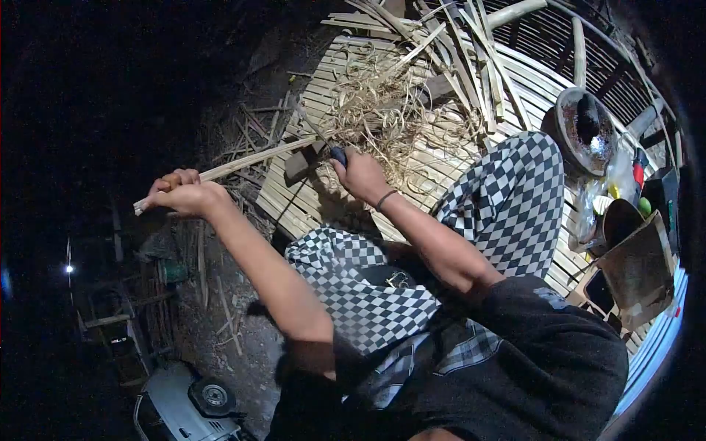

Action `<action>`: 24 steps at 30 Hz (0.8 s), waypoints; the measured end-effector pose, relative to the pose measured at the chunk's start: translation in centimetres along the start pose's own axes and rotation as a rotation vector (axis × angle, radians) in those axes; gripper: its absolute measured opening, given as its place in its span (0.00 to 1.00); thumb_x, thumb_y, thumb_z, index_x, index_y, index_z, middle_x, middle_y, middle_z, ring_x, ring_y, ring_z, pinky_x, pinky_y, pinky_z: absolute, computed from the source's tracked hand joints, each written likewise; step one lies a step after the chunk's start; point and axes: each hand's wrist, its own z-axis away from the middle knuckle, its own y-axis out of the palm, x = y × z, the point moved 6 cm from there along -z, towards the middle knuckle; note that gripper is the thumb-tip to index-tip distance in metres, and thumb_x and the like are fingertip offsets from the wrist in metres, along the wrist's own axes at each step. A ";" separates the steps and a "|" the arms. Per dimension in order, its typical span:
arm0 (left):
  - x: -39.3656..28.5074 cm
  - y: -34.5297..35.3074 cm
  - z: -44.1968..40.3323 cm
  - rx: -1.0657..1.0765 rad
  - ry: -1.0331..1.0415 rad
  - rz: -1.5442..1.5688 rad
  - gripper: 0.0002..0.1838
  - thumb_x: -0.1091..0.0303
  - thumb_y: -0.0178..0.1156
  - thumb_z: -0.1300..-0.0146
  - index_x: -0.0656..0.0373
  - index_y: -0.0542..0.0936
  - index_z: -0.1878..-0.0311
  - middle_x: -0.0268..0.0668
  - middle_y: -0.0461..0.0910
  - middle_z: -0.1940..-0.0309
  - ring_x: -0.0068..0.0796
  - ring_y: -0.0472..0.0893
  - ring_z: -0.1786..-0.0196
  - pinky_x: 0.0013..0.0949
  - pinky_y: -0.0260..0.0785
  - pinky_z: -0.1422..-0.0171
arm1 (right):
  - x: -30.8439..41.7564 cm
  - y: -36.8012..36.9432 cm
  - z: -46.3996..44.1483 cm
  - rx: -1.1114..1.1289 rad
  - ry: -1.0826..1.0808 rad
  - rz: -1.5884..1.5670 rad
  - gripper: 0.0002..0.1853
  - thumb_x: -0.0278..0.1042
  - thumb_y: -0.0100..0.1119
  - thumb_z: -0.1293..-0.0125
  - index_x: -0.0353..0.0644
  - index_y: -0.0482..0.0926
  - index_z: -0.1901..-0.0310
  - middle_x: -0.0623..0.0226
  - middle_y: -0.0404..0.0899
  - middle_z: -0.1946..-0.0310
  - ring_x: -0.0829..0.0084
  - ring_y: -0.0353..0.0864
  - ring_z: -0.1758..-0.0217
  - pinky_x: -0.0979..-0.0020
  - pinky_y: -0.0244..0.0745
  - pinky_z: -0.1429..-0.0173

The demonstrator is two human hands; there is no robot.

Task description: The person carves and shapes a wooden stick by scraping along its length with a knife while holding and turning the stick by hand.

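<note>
My left hand [185, 194] is wrapped round the near end of a long, pale bamboo strip [254, 157]. That strip slants up to the right, its far part lying across a dark wooden block [300, 163] at the platform's edge. A knife [315, 125] is in my right hand [362, 175], its dark handle within my closed fingers. Its thin blade points up and left and crosses the strip near its far end. Curly bamboo shavings [386, 121] are heaped just beyond my right hand.
I sit on a slatted bamboo platform [283, 197], legs in checkered cloth [515, 198]. Long split bamboo pieces [471, 66] lie at the back. On the right are a round dark pot [585, 128], plastic bags and a cardboard piece [638, 272]. A vehicle [184, 404] stands at lower left.
</note>
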 end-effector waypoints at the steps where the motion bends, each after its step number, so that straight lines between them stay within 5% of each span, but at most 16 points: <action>1: 0.4 -0.1 -0.2 0.001 0.002 -0.009 0.33 0.27 0.31 0.31 0.48 0.56 0.74 0.25 0.49 0.83 0.19 0.46 0.81 0.27 0.37 0.79 | 0.8 -0.5 0.3 -0.002 0.002 -0.006 0.21 0.52 0.55 0.31 0.37 0.74 0.59 0.44 0.81 0.73 0.40 0.81 0.67 0.45 0.77 0.62; 5: 0.3 1.2 0.4 0.016 0.028 -0.075 0.32 0.27 0.29 0.30 0.48 0.56 0.74 0.25 0.52 0.84 0.19 0.49 0.82 0.27 0.40 0.79 | 3.3 -1.5 1.6 0.032 -0.129 -0.088 0.21 0.52 0.56 0.31 0.37 0.74 0.57 0.43 0.80 0.75 0.40 0.81 0.69 0.44 0.76 0.63; 9: -0.1 1.3 0.6 0.027 0.067 -0.084 0.33 0.28 0.26 0.30 0.49 0.60 0.72 0.25 0.55 0.83 0.18 0.49 0.82 0.26 0.42 0.81 | -2.7 1.6 -0.1 -0.023 0.096 0.029 0.22 0.53 0.54 0.31 0.37 0.75 0.57 0.41 0.81 0.73 0.41 0.83 0.66 0.46 0.78 0.61; 13: 0.4 1.1 0.2 0.156 -0.041 0.159 0.34 0.28 0.27 0.29 0.51 0.66 0.67 0.25 0.57 0.82 0.16 0.53 0.82 0.25 0.46 0.80 | -4.5 1.7 -0.7 -0.011 0.086 0.035 0.25 0.54 0.54 0.32 0.35 0.75 0.53 0.42 0.82 0.68 0.41 0.83 0.61 0.47 0.78 0.55; 18: -0.3 2.9 1.0 0.379 -0.041 0.278 0.26 0.34 0.45 0.30 0.49 0.67 0.66 0.25 0.60 0.79 0.22 0.60 0.79 0.29 0.54 0.71 | -5.1 1.6 -0.7 0.026 0.207 -0.024 0.29 0.58 0.51 0.32 0.33 0.77 0.53 0.40 0.83 0.63 0.40 0.83 0.58 0.47 0.77 0.50; 24: -0.2 4.2 1.5 0.627 -0.119 0.231 0.28 0.33 0.44 0.31 0.48 0.64 0.70 0.25 0.55 0.81 0.21 0.56 0.79 0.27 0.49 0.73 | -6.2 2.4 -1.2 -0.028 0.211 -0.129 0.30 0.61 0.54 0.34 0.34 0.80 0.61 0.41 0.82 0.68 0.42 0.83 0.61 0.49 0.76 0.54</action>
